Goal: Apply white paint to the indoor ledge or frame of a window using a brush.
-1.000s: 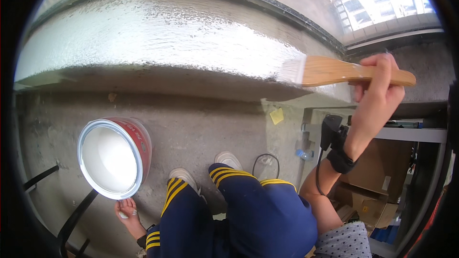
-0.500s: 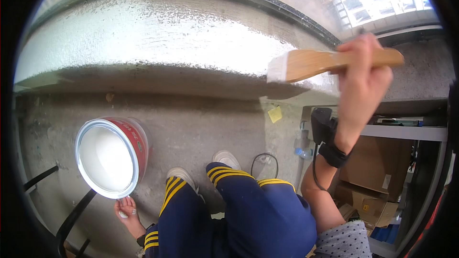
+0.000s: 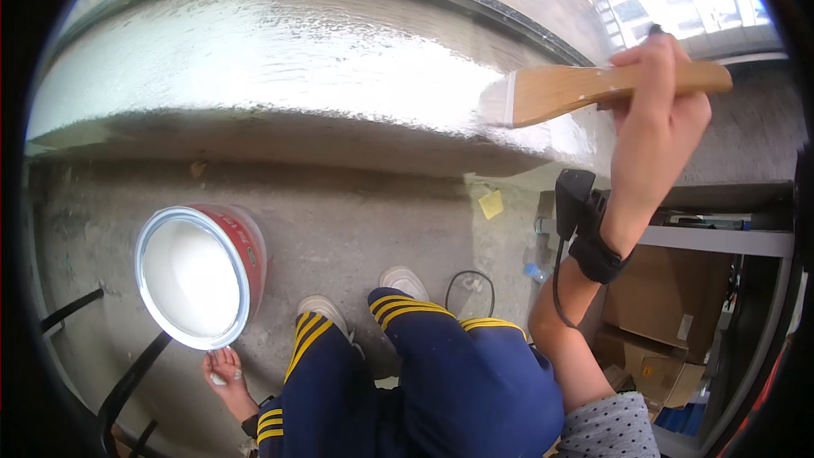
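My right hand (image 3: 657, 131) is closed round the wooden handle of a wide flat paintbrush (image 3: 560, 93). Its white-coated bristles touch the concrete ledge (image 3: 212, 59), at the right part of a wet white coat. Low on the left, my left hand (image 3: 225, 371) is palm up with its fingers curled at the near rim of a paint bucket (image 3: 254, 267); the fingertips are partly hidden there. White paint marks that thumb. The bucket has a red band, and white paint (image 3: 186, 280) shows inside.
Below the ledge, a yellow paper note (image 3: 490, 204) sticks to the concrete. A shelf (image 3: 721, 239) with cardboard boxes (image 3: 666, 293) stands at the right. A small plastic bottle (image 3: 534, 272) and a black cable loop (image 3: 469, 274) lie nearby. Black metal legs (image 3: 136, 377) stand at the lower left.
My right hand and the paintbrush have shifted a little right and toward the window, and the bristles have moved from the ledge's front edge onto its top. My left hand stays at the bucket.
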`<action>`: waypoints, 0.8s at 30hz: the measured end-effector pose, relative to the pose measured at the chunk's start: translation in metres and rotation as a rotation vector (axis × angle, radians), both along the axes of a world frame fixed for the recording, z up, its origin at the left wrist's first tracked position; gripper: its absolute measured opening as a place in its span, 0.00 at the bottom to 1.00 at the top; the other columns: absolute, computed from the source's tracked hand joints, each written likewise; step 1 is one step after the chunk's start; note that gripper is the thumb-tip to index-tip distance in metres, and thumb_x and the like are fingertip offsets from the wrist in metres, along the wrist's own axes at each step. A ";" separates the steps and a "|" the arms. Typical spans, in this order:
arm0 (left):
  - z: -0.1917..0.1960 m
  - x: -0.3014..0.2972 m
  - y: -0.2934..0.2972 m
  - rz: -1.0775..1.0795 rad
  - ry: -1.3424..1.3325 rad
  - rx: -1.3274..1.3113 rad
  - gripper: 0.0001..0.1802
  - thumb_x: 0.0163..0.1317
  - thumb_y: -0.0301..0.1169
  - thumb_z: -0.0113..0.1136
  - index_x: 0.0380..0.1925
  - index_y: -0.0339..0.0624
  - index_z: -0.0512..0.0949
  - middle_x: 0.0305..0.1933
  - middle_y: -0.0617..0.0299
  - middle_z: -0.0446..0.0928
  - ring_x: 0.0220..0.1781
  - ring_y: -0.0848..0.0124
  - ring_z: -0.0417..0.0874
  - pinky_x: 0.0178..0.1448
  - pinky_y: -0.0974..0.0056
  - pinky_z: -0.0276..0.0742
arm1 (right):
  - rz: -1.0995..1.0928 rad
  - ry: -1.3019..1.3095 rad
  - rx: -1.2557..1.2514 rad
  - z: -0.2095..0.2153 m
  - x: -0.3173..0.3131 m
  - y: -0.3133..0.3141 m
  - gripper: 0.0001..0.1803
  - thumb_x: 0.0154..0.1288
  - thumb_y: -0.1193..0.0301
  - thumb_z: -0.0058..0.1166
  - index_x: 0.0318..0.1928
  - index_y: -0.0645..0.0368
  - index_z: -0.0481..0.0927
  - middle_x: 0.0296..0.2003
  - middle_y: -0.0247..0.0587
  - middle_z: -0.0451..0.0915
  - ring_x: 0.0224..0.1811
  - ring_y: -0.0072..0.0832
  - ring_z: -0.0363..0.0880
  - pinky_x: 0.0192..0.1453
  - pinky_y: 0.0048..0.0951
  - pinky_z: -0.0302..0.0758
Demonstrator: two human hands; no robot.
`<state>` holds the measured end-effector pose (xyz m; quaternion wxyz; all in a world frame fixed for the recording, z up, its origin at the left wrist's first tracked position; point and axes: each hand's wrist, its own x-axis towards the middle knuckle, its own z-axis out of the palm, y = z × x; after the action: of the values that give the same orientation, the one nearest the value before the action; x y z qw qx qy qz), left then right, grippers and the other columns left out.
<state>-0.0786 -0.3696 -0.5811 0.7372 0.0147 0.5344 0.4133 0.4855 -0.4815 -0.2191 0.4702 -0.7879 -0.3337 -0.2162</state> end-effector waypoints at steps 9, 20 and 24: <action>-0.005 0.012 0.002 0.011 -0.124 0.045 0.10 0.61 0.37 0.58 0.37 0.45 0.75 0.51 0.56 0.77 0.54 0.62 0.75 0.59 0.56 0.71 | 0.188 0.047 0.116 -0.017 -0.085 0.058 0.16 0.66 0.59 0.51 0.30 0.60 0.79 0.23 0.36 0.77 0.15 0.16 0.70 0.16 0.15 0.62; 0.060 0.055 -0.016 0.033 -0.028 0.151 0.33 0.70 0.46 0.36 0.68 0.36 0.56 0.71 0.47 0.58 0.72 0.61 0.59 0.73 0.59 0.55 | 1.531 0.292 -0.490 -0.103 -0.165 0.153 0.10 0.54 0.77 0.63 0.39 0.59 0.84 0.33 0.41 0.79 0.35 0.31 0.80 0.39 0.29 0.77; 0.072 0.053 -0.019 0.063 -0.049 0.245 0.34 0.70 0.46 0.35 0.69 0.34 0.54 0.72 0.45 0.56 0.73 0.60 0.57 0.75 0.59 0.52 | 1.407 0.451 -0.515 -0.113 -0.165 0.168 0.07 0.57 0.75 0.62 0.36 0.66 0.82 0.30 0.42 0.78 0.32 0.29 0.79 0.36 0.29 0.74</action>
<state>-0.0255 -0.3889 -0.5087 0.7293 0.0776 0.4620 0.4987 0.3204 -0.3137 -0.3320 0.3558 -0.5004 -0.6906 0.3823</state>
